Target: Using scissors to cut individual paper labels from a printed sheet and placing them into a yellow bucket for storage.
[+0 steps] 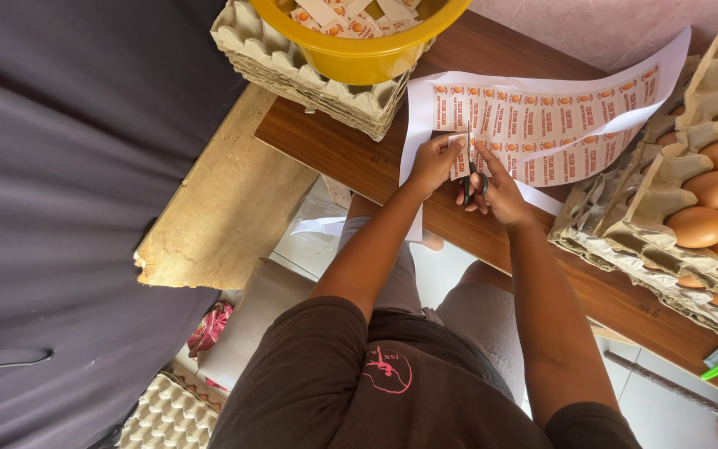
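Your left hand (432,163) is pinching the printed label sheet (542,125) at its near edge. Your right hand (499,193) is gripping small scissors (470,170), blades upright in the sheet, just beside your left fingers. Egg trays (691,191) are sitting to your right.

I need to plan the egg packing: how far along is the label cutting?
Done: cut labels already fill the yellow bowl. In hand: the left hand holds the printed sheet while the right hand works the scissors. Left: most of the sheet's rows are uncut.
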